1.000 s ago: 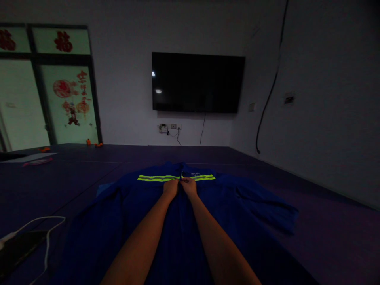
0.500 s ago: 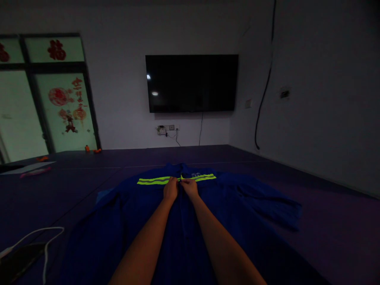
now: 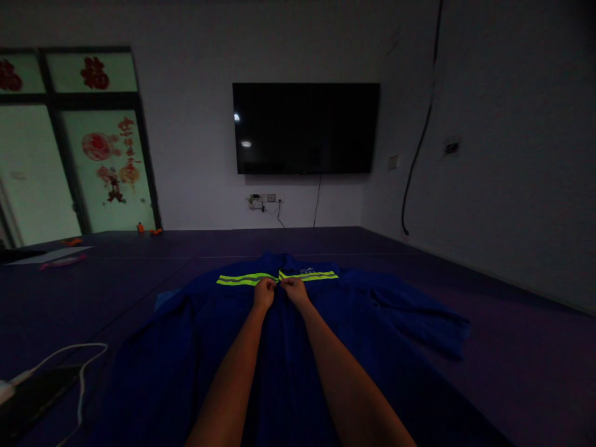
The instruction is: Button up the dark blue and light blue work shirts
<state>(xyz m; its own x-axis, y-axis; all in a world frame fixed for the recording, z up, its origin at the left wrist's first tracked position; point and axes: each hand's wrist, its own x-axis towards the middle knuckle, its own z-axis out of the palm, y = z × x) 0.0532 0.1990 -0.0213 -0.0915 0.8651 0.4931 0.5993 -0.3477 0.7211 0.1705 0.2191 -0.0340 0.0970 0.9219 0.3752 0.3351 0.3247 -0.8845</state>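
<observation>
A blue work jacket (image 3: pixel 354 316) with a yellow-and-grey reflective stripe (image 3: pixel 242 280) across its chest lies spread out, front side up, its collar away from me. At the front opening, just below the stripe, my left hand (image 3: pixel 264 293) pinches the left edge of the jacket. My right hand (image 3: pixel 295 290) pinches the other edge close beside it, with a narrow gap between the two hands. Whether a button or zip is between the fingertips is too dark and small to make out. White lettering (image 3: pixel 307 270) shows above the stripe on the right.
The jacket lies on a dark purple surface (image 3: pixel 503 347). At the lower left is a dark flat device (image 3: pixel 44 391) with a white cable (image 3: pixel 81 372). Small orange objects (image 3: pixel 140 228) stand near the glass door. A television (image 3: pixel 307 128) hangs on the far wall.
My hands have moved slightly apart at the jacket's front, and the flap between them has shifted, showing more of the stripe's edge. The view has tilted a little.
</observation>
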